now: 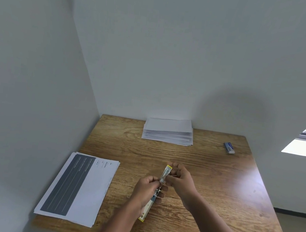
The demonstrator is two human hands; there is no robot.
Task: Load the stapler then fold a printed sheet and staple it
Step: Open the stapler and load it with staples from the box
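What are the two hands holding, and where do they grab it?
An opened stapler. The left hand grips its lower half; the right hand pinches the upper, far half.

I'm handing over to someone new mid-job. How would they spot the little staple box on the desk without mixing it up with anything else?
Start at the wooden table set in the room's corner and look to its far right corner, near the wall. The staple box lies there alone, apart from the stack of folded white sheets. It is the only small blue thing with a white end.
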